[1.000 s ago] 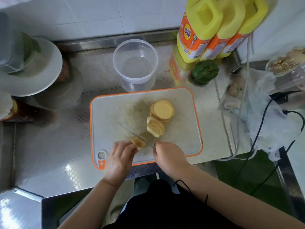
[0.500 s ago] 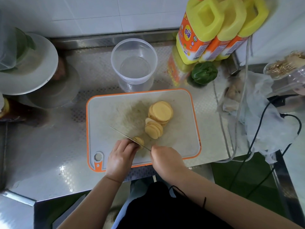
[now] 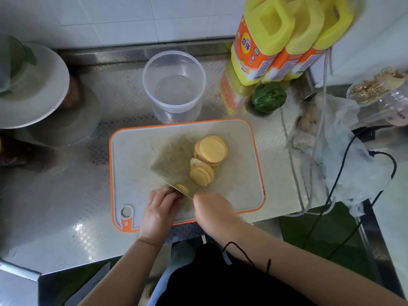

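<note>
A grey cutting board [image 3: 136,155] with an orange rim lies on the steel counter. Two piles of yellow potato slices [image 3: 210,150] sit on its right half. At the board's near edge my left hand [image 3: 160,208] holds down the small remaining end of the potato [image 3: 183,188] with curled fingers. My right hand [image 3: 213,209] grips the handle of a knife [image 3: 159,177]; the thin blade runs up-left across the potato end, right beside my left fingertips.
An empty clear plastic tub [image 3: 174,85] stands behind the board. Yellow bottles [image 3: 276,38] and a green pepper [image 3: 268,98] are at the back right. A plastic bag [image 3: 344,155] and cables [image 3: 357,195] lie right. A white plate [image 3: 37,93] sits left.
The knife has kept slicing the potato end, which is now shorter under my left fingers. The view shifted slightly; both hands stay at the board's near edge.
</note>
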Motion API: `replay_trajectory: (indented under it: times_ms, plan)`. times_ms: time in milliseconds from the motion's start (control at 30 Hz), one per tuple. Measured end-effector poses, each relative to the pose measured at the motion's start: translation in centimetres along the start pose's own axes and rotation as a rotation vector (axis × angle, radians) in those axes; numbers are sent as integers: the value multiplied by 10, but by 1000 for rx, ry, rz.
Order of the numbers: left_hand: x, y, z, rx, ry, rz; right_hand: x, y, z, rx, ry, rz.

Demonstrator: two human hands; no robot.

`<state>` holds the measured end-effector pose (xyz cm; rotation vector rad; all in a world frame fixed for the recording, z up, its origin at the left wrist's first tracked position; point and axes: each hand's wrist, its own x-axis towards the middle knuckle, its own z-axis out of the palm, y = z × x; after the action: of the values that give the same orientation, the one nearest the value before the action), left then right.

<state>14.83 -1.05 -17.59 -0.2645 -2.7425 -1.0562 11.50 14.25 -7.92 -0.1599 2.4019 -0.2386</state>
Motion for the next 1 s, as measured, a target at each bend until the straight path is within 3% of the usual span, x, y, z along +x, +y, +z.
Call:
replay_trajectory:
  times_ms: [267, 433, 500, 567, 600, 667, 767, 900, 1000]
  plan:
    - [-1, 2, -2, -1, -13, 9, 5, 3, 15, 25, 47, 9]
    - [31, 32, -35, 72, 52, 172, 6, 1, 19, 2, 65, 8]
    - [69, 52, -42, 241, -200, 182, 5, -1, 16, 23, 137, 45]
    - [100, 65, -39, 512, -683, 123, 4, -4, 18, 6, 145, 74]
    - [110, 68, -37, 602, -842, 104, 4, -4, 20, 17, 135, 53]
    - [122, 72, -32, 688, -1057, 73, 4, -3, 23, 40, 60, 23]
    - [133, 75, -27, 707, -1166, 51, 7, 1, 21, 46, 105, 25]
    - [133, 78, -31, 752, -1192, 100, 3, 2, 22, 98, 161, 6]
    - [132, 81, -35, 724, -1067, 127, -4, 5, 18, 103, 224, -27]
